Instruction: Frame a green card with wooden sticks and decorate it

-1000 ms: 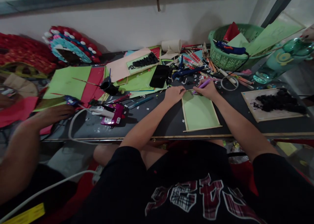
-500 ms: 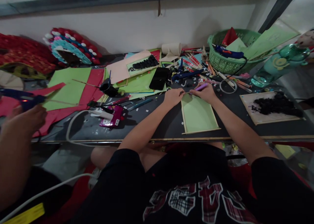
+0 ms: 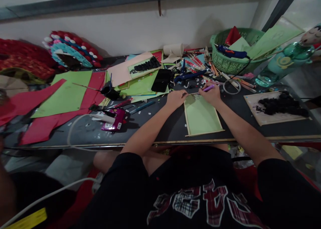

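Observation:
My right hand [image 3: 211, 93] is closed round a slim purple pen [image 3: 207, 88]. The pen's tip is over the far edge of a pale green paper panel [image 3: 202, 117] framed with thin wooden strips. At the panel's far left corner my left hand [image 3: 177, 98] has its fingers curled, holding the edge. The panel lies on the dark table [image 3: 160, 128], its short side towards me. Grey marks show faintly on the paper near the pen. My fingers hide part of that far edge.
A second framed panel with black bunched material [image 3: 282, 106] lies to the right. Behind are a black phone [image 3: 160, 80], a green basket [image 3: 234, 65] and a teal bottle [image 3: 272, 71]. Leftward lie a purple power block [image 3: 113, 120], a black cup [image 3: 110, 92] and green paper [image 3: 66, 95].
My right hand and the pen have shifted slightly right along the far edge. The co-worker's hand with a blue glue gun has left the view at the left; only part of an arm shows.

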A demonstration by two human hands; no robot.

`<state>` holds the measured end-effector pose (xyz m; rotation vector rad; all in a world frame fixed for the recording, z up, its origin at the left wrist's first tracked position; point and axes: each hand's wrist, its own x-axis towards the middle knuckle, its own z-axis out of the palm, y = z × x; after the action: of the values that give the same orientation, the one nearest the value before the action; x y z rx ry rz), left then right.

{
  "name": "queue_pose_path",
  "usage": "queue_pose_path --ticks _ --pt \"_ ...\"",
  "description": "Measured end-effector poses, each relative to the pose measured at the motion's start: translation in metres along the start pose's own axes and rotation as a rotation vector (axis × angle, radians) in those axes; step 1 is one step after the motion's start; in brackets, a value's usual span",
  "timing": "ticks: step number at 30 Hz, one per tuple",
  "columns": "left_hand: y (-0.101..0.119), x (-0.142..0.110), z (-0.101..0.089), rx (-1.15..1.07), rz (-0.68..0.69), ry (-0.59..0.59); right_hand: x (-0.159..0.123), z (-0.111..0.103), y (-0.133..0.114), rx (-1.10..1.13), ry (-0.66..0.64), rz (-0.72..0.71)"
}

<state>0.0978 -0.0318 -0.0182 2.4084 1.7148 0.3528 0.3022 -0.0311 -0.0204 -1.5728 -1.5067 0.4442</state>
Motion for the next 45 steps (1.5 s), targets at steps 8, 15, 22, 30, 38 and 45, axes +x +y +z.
queue_pose_path --ticks 8,15,22,30,38,45 --pt "0.003 -0.002 -0.005 0.002 -0.015 -0.023 0.0 0.0 0.002 -0.04 0.06 -0.043" --pt "0.005 -0.002 -0.006 0.001 -0.02 -0.049 0.008 -0.007 0.006 0.343 0.082 -0.099" --pt "0.004 -0.002 -0.006 -0.01 -0.004 -0.02 -0.005 -0.005 -0.015 0.308 -0.185 -0.055" --pt "0.003 -0.001 -0.003 -0.002 -0.005 -0.011 -0.01 0.006 -0.013 0.26 -0.183 0.01" --pt "0.004 -0.001 -0.004 -0.001 -0.02 -0.032 -0.013 0.007 -0.014 0.273 -0.31 0.033" --pt "0.002 0.0 -0.002 0.0 -0.006 -0.012 -0.011 0.007 -0.011 0.225 -0.282 0.035"
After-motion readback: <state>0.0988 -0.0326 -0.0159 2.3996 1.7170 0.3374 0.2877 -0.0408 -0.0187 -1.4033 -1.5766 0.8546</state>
